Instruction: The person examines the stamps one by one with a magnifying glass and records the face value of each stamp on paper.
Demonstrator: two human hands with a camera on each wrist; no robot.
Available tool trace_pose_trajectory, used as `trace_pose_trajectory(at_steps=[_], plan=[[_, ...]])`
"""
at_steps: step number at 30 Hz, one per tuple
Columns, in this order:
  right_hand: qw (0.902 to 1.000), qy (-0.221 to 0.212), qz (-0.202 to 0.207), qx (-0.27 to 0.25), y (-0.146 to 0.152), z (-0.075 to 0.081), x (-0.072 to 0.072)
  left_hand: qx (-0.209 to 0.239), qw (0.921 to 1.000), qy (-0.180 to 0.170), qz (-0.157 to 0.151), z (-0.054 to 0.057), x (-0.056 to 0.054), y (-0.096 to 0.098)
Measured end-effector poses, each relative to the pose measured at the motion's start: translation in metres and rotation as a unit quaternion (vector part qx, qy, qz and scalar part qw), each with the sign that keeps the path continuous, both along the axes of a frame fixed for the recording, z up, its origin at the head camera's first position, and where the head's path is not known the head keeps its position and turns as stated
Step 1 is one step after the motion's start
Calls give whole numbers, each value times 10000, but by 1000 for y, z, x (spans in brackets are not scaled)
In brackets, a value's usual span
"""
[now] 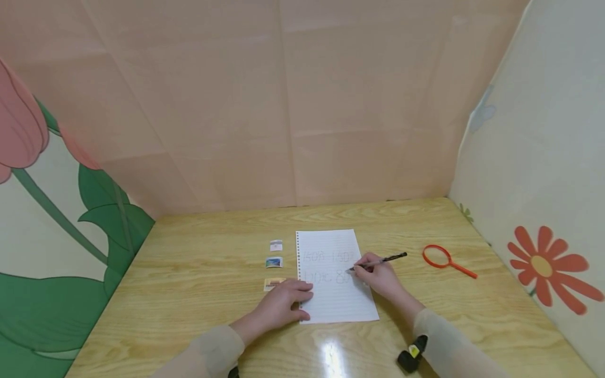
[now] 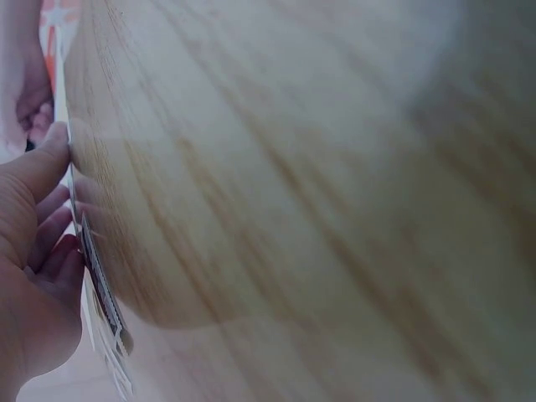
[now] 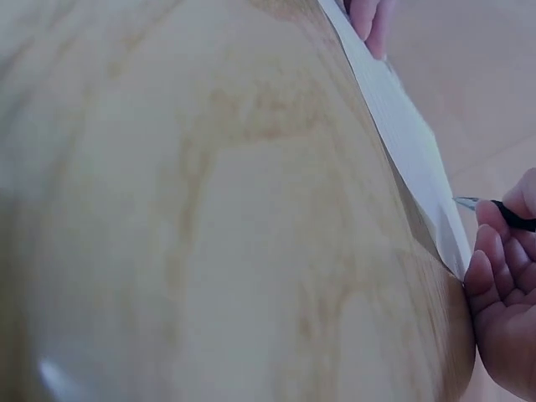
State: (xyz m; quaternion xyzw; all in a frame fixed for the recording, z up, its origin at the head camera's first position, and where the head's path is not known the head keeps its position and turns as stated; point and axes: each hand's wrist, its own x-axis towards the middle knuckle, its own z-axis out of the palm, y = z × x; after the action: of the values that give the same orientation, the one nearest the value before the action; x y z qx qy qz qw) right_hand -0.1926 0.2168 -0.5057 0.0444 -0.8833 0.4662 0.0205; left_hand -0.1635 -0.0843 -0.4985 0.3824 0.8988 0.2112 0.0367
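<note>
A sheet of lined paper (image 1: 331, 304) with holes down its left side lies on the table, bearing two rows of handwriting. My right hand (image 1: 378, 275) pinches a black pen (image 1: 394, 257), its tip at the second row; the right wrist view shows the pen (image 3: 511, 216) meeting the paper (image 3: 410, 134). My left hand (image 1: 282, 304) rests with extended fingers on the paper's left edge, partly over the lowest of three small stamps (image 1: 271, 284). Above that lie a blue-green stamp (image 1: 274, 262) and a pale stamp (image 1: 276, 245). In the left wrist view, the left hand (image 2: 33, 260) lies along the paper's edge.
A red magnifying glass (image 1: 437, 256) lies to the right of the paper on the wooden table (image 1: 198, 262). A pinkish sheet backs the table, and walls with painted flowers stand at both sides. A black device (image 1: 412, 355) is strapped at the right wrist.
</note>
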Motion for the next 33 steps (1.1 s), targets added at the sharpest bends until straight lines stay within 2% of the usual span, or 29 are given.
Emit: trace_pose_trajectory(at_steps=[11, 18, 27, 33], plan=[[9995, -4, -314, 67, 11, 5, 9, -63, 10000, 9, 10, 1, 1, 2], [9992, -118, -376, 116, 11, 5, 7, -32, 10000, 52, -15, 0, 0, 0], [9990, 62, -352, 258, 8, 1, 5, 42, 10000, 8, -23, 0, 1, -1], [9992, 106, -143, 361, 7, 4, 6, 23, 10000, -8, -14, 0, 0, -1]])
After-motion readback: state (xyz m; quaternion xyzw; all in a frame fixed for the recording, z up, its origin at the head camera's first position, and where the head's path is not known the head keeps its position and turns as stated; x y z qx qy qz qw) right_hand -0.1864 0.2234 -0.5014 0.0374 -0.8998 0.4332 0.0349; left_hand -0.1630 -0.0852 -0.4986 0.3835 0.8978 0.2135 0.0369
